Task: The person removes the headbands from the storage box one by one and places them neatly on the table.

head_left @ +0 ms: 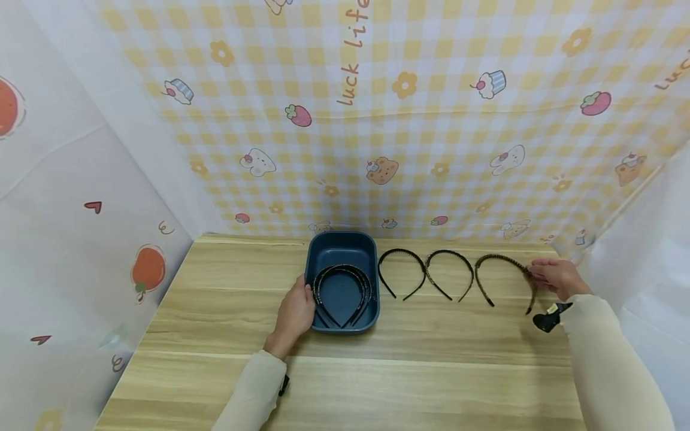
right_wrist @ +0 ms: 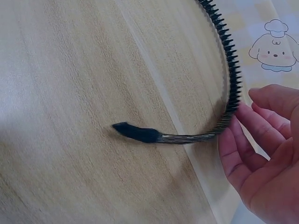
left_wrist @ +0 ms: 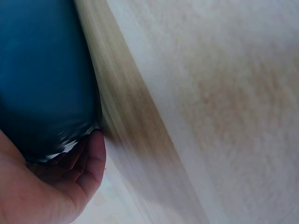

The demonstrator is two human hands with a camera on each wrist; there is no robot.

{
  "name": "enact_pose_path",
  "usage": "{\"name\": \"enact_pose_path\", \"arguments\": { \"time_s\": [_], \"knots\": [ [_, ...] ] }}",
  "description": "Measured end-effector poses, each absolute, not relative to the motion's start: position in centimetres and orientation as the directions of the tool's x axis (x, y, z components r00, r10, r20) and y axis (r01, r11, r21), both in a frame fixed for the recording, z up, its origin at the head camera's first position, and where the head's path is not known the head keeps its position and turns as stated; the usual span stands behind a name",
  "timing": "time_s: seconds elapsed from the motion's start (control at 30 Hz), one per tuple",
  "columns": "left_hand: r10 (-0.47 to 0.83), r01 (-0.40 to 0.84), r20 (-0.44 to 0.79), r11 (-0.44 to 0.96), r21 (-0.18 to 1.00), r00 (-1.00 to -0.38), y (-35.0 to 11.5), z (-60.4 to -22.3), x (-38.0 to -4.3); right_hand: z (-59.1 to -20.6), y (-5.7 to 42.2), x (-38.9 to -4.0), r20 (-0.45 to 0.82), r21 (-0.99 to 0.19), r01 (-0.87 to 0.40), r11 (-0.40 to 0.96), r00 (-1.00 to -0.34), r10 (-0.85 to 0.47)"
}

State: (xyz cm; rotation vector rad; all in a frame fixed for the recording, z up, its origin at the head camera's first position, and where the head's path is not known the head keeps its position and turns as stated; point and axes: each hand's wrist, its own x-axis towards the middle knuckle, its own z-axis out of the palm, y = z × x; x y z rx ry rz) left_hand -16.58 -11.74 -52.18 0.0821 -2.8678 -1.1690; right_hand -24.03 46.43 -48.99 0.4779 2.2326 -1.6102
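A cloth backdrop (head_left: 345, 143) in yellow-and-white check, printed with cupcakes and strawberries, hangs at the twelve o'clock edge of a wood-grained tabletop (head_left: 431, 389). A blue tray (head_left: 343, 236) stands near that edge, several nested headbands (head_left: 343, 267) lying in it; their exact number is hard to tell. From its three o'clock side a row runs outward: a black headband (head_left: 399, 250), a dark speckled headband (head_left: 448, 252), then a brown-black headband (head_left: 501, 257) at the far end.

That last band lies at nine o'clock from the right hand (head_left: 557, 278), which is much the nearer of the two. Its long axis runs roughly from twelve to six, tips toward six, and the fingertips touch the outer curve on its three o'clock side. The fingers are loosely bent and the thumb stands apart, so there appears to be no firm hold. The tray is at nine o'clock from this band, with the other two loose bands between. The left hand (head_left: 296, 308) grips the tray's wall on its eight o'clock side.
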Motion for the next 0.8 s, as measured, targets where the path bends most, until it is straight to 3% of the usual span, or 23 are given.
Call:
{"name": "enact_pose_path", "arguments": {
  "time_s": [0.17,0.47,0.8],
  "knots": [
    [-0.06,-0.031,0.017,0.712,0.702,-0.998,-11.7,-52.2,-16.6,-48.9,46.3,-24.0,-0.453,-0.841,0.454,0.294,-0.888,0.078],
    [-0.065,-0.035,0.016,0.713,0.701,-0.998,-11.9,-52.1,-16.6,-48.1,43.8,-24.9,-0.324,-0.795,0.344,0.5,-0.937,0.129],
    [-0.061,-0.034,0.013,0.717,0.696,-0.998,-11.8,-52.2,-16.6,-46.1,37.7,-26.1,-0.279,-0.833,0.263,0.487,-0.959,0.042]
  ]
}}
